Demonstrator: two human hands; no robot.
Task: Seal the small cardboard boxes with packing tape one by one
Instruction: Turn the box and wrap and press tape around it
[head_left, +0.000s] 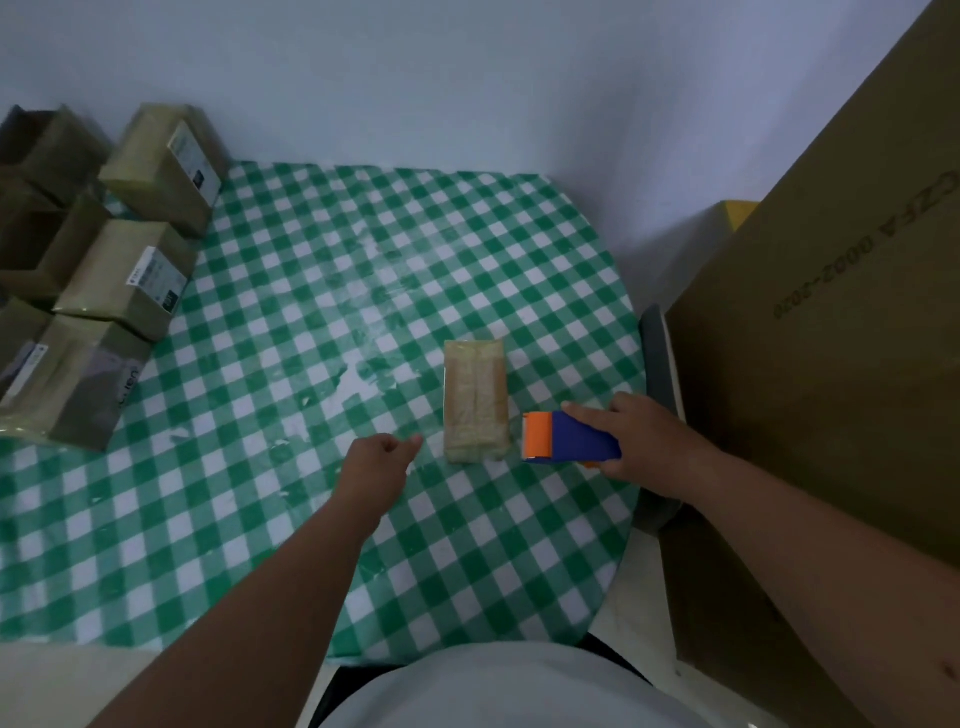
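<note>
**Taped box between two hands**

Both forearms reach over the checked table (208, 519). Left hand (376, 457) hovers with fingers curled, grasping nothing, just left of the box (475, 400), which lies flat with tape along its top. Right hand (631, 434) grips the blue-and-orange dispenser (569, 436) just right of it. More boxes (124, 275) are stacked far left.
</note>
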